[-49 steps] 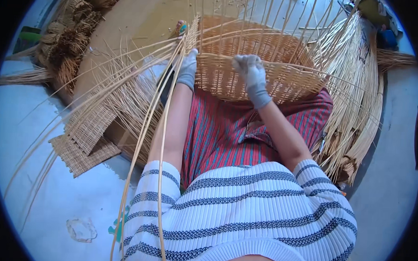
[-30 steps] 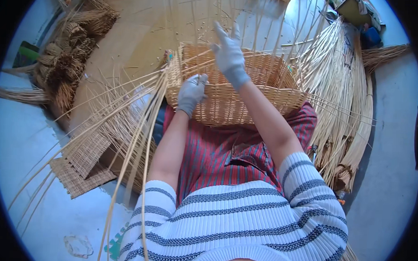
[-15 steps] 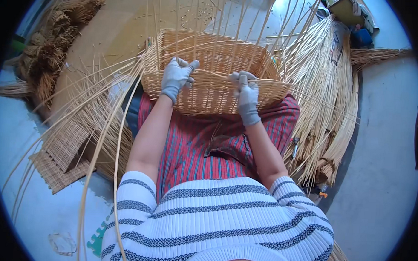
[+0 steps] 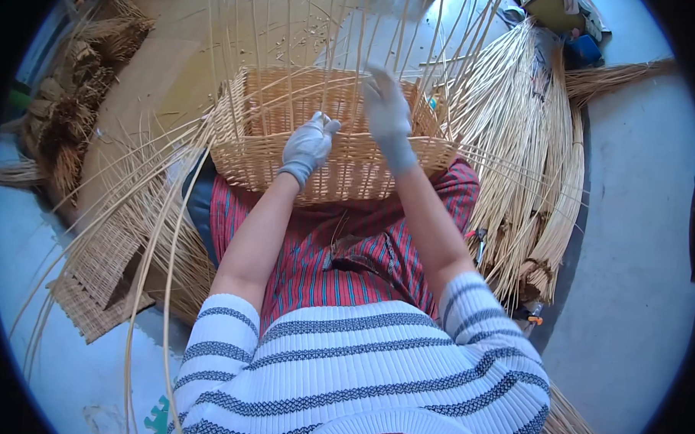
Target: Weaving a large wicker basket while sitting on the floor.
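Note:
A tan woven basket [image 4: 250, 156] rests across my lap on red striped cloth [image 4: 322, 285], with upright stakes rising from it and long loose strands trailing to the left. My left hand [image 4: 308, 147], in a pale grey glove, is closed on the front rim near the middle, at the foot of a stake. My right hand [image 4: 389, 115], gloved alike, is raised just over the rim to its right among the stakes; motion blurs its fingers, and I cannot make out whether they hold a strand.
Bundles of pale strands [image 4: 504, 108] lie on the right, darker bundles [image 4: 76, 108] at the upper left. Flat woven mats [image 4: 92, 304] are at lower left. A tan board [image 4: 161, 65] with scraps lies behind the basket, a blue container [image 4: 583, 49] at upper right.
My right hand has risen from the front rim to among the stakes. My left hand has shifted along the rim toward the middle since the earliest frame.

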The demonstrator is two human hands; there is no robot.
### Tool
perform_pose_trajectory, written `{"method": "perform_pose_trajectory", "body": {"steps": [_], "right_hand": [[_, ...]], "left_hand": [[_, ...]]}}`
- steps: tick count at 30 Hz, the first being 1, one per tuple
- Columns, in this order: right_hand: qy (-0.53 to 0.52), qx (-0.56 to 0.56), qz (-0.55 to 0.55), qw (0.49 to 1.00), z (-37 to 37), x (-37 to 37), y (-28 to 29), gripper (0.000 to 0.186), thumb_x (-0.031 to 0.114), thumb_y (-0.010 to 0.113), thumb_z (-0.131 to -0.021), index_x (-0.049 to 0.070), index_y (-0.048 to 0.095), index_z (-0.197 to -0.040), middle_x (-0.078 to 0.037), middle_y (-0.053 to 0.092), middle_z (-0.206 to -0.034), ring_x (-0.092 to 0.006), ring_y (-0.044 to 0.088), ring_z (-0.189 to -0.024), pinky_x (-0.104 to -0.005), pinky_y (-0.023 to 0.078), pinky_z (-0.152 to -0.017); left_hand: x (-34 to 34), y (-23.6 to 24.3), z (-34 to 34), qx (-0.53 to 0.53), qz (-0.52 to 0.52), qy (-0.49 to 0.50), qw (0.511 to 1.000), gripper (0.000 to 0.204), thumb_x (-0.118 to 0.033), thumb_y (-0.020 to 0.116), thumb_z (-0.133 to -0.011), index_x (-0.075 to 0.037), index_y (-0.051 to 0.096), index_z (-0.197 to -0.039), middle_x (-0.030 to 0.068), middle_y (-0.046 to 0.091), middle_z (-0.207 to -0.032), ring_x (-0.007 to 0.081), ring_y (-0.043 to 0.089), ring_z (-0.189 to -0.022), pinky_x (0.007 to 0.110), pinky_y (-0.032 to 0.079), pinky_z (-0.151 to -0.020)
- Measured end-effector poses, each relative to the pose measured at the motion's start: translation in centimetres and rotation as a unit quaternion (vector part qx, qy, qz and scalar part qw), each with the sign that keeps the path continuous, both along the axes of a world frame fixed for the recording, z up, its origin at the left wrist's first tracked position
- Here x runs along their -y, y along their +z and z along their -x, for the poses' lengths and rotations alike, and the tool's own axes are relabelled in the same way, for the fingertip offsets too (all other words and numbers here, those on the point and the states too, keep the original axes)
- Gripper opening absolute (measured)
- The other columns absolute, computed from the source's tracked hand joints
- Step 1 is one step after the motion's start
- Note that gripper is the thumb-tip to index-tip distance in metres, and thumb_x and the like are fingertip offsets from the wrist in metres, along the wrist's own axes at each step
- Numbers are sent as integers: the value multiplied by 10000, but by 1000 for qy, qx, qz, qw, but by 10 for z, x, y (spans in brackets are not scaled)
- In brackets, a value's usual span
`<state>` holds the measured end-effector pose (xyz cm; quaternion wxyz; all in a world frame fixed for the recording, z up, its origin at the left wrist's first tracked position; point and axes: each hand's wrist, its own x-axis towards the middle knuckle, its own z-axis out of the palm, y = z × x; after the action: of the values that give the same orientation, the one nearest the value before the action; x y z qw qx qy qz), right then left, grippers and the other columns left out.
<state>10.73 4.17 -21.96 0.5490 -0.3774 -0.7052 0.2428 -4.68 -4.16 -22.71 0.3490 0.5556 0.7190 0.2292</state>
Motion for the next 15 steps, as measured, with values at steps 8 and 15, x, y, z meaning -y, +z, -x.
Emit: {"method": "perform_pose_trajectory", "body": {"steps": [8, 15], "right_hand": [[46, -227, 148, 961, -54, 42, -44, 208, 188, 477, -1052, 86, 532, -1224, -47, 669, -804, -107, 591, -588, -237, 463, -498], [105, -209, 182, 955, -24, 112, -3, 147, 193, 538, -1044, 59, 583, -1003, -49, 669, -889, -146, 658, -832, -331, 550, -801]], "left_hand": [[0, -10, 6, 186, 8, 22, 982, 420, -338, 705, -924, -75, 556, -1215, 153, 682, -969, 237, 668, -703, 382, 541, -627], [-6, 0, -28, 304, -1, 209, 929, 433, -261, 796, -864, -20, 531, -1108, 102, 648, -872, 139, 576, -432, 299, 441, -333]]}}
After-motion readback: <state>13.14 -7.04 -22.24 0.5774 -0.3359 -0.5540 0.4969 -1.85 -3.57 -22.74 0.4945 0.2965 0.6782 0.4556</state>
